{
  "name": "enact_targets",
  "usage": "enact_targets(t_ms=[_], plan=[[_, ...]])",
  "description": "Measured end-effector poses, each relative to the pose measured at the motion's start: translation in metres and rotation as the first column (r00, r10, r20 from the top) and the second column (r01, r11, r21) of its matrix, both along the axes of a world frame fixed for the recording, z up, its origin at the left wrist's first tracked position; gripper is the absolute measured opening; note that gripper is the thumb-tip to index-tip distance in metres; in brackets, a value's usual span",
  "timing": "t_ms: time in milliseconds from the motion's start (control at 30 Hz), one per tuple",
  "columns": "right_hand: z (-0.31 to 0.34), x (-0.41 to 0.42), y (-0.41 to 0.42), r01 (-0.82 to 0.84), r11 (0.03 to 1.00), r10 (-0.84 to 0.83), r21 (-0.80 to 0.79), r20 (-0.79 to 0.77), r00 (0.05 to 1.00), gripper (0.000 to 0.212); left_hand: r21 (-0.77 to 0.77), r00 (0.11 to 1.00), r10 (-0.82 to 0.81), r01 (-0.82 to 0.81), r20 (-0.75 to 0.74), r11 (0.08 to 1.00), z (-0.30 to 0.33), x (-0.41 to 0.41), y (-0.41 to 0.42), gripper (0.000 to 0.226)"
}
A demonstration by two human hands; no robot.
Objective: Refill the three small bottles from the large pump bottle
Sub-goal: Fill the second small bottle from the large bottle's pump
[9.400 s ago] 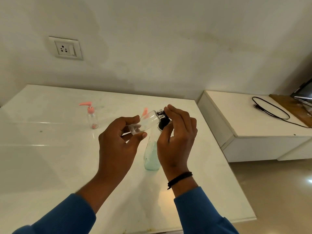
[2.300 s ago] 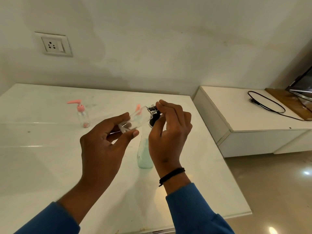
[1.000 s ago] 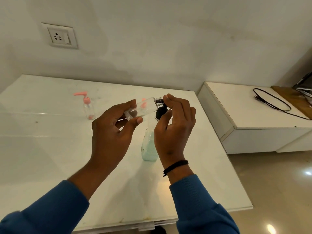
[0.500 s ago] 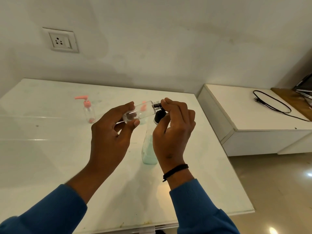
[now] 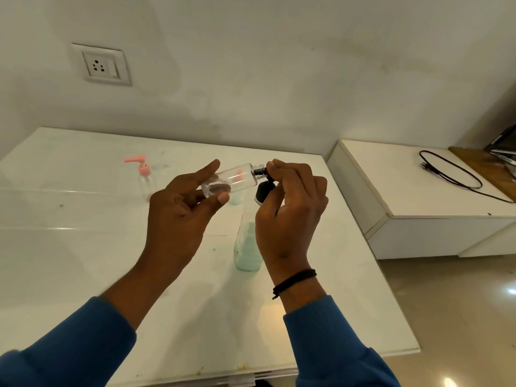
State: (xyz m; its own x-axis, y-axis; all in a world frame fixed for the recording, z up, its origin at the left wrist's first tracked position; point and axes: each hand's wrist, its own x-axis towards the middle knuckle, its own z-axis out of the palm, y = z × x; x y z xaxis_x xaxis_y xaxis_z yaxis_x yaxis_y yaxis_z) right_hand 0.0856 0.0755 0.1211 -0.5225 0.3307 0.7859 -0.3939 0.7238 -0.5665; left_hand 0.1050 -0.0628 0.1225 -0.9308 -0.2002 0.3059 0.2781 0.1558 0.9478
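The left hand point(image 5: 178, 216) holds a small clear bottle point(image 5: 230, 180) above the white table point(image 5: 83, 247). The bottle lies almost on its side, its base pinched between the thumb and the fingers, while the index finger stretches straight along the upper side of it. Its open threaded neck points to the right and meets the black spout of the large pump bottle point(image 5: 248, 241).

The right hand point(image 5: 290, 208) is curled over the black pump head of that large bottle — the fingertips are bent down on the top of the pump, just beside the neck of the small bottle. A dark cord bracelet point(image 5: 294, 282) sits on the right wrist, and both forearms wear blue sleeves point(image 5: 329, 344).

The large pump bottle stands upright on the table, between the two hands and partly hidden behind the right one. Its lower part contains a pale green liquid; the upper part looks clear.

Further back on the left stands a second small bottle with a pink pump point(image 5: 145, 177), upright and well apart from the hands. A third small bottle point(image 5: 236, 201) is visible only in part behind the held one — a piece of pink shows through the clear plastic, and the rest I cannot make out.

On the wall above the table there is a white socket plate point(image 5: 102, 65). To the right stands a low white cabinet point(image 5: 418, 196) with a black cable point(image 5: 452, 174) lying in a loop on top.
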Motion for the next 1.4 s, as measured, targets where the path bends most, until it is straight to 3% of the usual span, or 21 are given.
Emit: enact_targets(t_ms=[200, 933, 1400], plan=[[-0.007, 0.001, -0.002, -0.018, 1.000, 0.018, -0.014, 0.011, 1.000, 0.035, 0.171, 0.998, 0.052, -0.055, 0.021, 0.984, 0.003, -0.003, -0.003, 0.044], [-0.016, 0.002, -0.001, -0.021, 1.000, 0.021, -0.002, -0.008, 1.000, 0.035, 0.338, 0.993, 0.042, -0.079, 0.114, 0.938, 0.002, 0.003, 0.005, 0.059], [-0.009, 0.002, -0.002, -0.028, 0.999, 0.027, -0.030, -0.024, 0.999, 0.027, 0.394, 0.989, 0.071, -0.116, 0.127, 0.912, 0.007, -0.001, 0.010, 0.031]])
